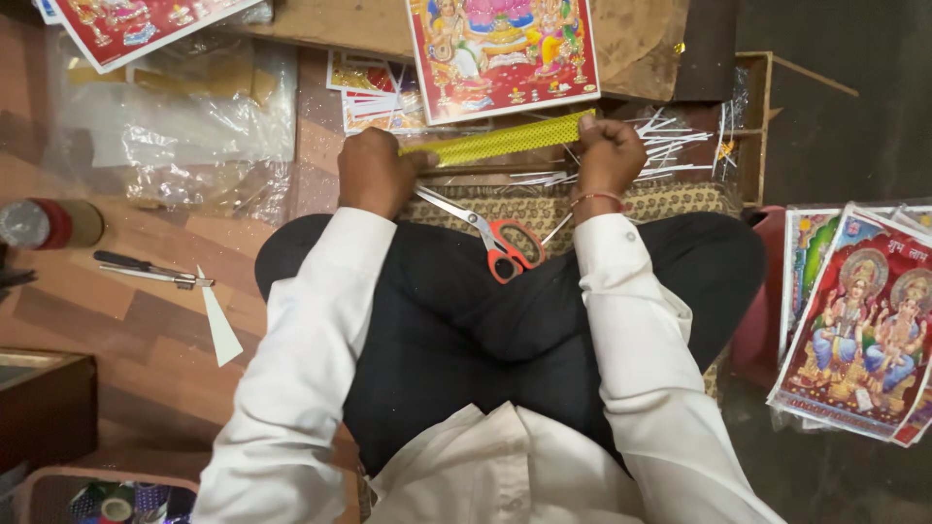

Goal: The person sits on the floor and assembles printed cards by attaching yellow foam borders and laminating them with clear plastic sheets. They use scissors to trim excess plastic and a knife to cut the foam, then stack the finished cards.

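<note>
Wooden floor [146,320] under a seated person, legs crossed, scissors [495,243] with red handles lying on the lap between the forearms. Ahead of the hands: a colourful religious print [505,53] on a brown board, more prints stacked beneath, loose white strips [670,146] scattered right of it. Clear plastic wrap [175,126] upper left, a tape roll [44,223] at left edge, a utility knife [150,272] and a white paper sliver [221,330] on the floor. Another print stack [859,330] far right.

Yellow patterned strip [505,139] sits just below the print, held off the lap; long axis runs left-right, right end tilted slightly up. Left hand [374,173] pinches the left end, right hand [607,155] fisted round the right end; both grips closed tight on it. Nothing blocks the strip's middle.
</note>
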